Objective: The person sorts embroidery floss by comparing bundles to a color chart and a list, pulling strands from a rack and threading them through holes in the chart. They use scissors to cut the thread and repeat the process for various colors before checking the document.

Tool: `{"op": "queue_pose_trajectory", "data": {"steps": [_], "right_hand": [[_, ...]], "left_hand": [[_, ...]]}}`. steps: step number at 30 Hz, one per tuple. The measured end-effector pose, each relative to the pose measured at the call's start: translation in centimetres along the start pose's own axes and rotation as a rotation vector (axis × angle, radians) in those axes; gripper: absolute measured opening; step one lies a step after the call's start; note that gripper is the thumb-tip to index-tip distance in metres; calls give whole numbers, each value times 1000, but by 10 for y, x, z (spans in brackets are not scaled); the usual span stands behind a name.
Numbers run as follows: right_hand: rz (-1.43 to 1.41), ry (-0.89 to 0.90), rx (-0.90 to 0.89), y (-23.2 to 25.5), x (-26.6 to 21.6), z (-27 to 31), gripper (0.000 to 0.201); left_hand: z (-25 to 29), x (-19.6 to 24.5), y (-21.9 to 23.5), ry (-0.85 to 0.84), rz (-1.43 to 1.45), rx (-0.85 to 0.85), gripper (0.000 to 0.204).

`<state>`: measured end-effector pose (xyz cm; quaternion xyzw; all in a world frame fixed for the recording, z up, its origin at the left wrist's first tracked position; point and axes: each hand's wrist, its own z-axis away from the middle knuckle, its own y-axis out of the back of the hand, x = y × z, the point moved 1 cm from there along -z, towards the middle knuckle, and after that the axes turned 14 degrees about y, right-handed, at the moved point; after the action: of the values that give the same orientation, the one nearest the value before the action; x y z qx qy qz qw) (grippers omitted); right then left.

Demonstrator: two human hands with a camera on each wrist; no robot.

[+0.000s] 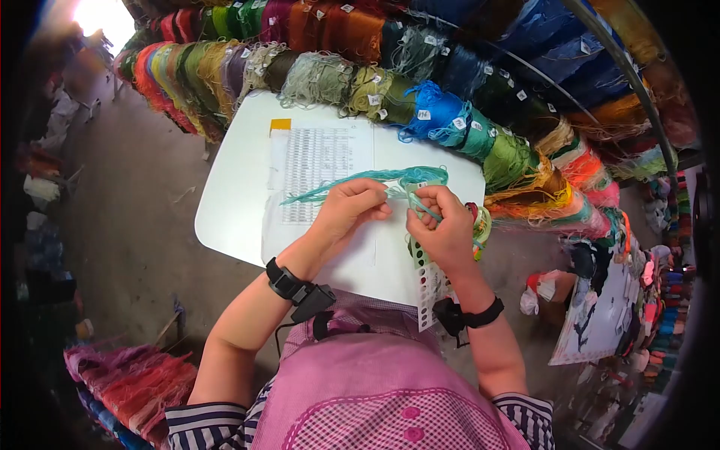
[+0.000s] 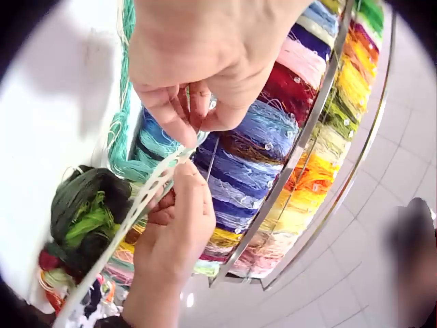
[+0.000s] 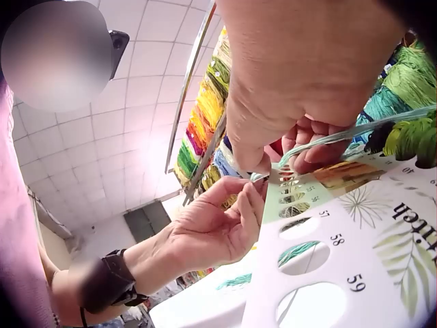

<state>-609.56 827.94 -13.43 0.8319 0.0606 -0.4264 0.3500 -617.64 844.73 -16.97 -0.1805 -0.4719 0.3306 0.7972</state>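
Note:
A skein of teal embroidery thread lies across the table, with a strand of it running up to both hands. My left hand pinches thread at the upper end of a white thread card with numbered holes. The right hand has its fingers curled round the teal strand, thumb at the card's edge. In the left wrist view the thread card is seen nearly edge-on, between the right hand and a dark green bundle of thread. Teal thread also shows through one of the holes.
A printed chart lies on the white table beneath the skein. Racks of hanging, tagged thread skeins curve round the table's far side. Green and red threads hang from the card beside the right wrist.

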Motion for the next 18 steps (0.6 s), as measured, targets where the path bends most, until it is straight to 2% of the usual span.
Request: {"op": "queue_pose_trajectory", "data": {"steps": [1, 3, 4, 5, 7, 8, 10, 11, 13, 14, 16, 17, 18], "right_hand": [[6, -11, 27, -1, 1, 0, 28], [9, 4, 18, 2, 8, 0, 26], [31, 7, 16, 0, 10, 0, 24], [20, 9, 11, -2, 11, 0, 24], [113, 34, -16, 5, 6, -2, 21], [126, 31, -10, 8, 6, -2, 21], [129, 37, -44, 8, 6, -2, 20], [132, 35, -40, 7, 5, -1, 20], [20, 3, -21, 4, 5, 0, 19], [21, 3, -17, 2, 3, 0, 19], [28, 20, -51, 2, 1, 1, 17], [36, 19, -48, 4, 2, 1, 17], [53, 26, -98, 4, 5, 2, 22]], "left_hand": [[2, 0, 1, -7, -3, 11, 11], [9, 0, 1, 17, 227, -179, 10], [14, 1, -1, 11, 263, -216, 8], [19, 3, 1, 6, 262, -204, 8], [21, 3, 0, 19, 52, -68, 7], [22, 5, -3, 24, 51, -83, 7], [27, 7, -3, 50, -39, 66, 7], [27, 6, 0, 53, -42, 62, 7], [27, 5, 2, 22, 132, -60, 9], [27, 4, 2, 22, 129, -62, 9], [28, 3, -5, 108, 463, -80, 17], [28, 4, -5, 112, 462, -88, 17], [29, 6, -6, 131, 315, -231, 20]]}}
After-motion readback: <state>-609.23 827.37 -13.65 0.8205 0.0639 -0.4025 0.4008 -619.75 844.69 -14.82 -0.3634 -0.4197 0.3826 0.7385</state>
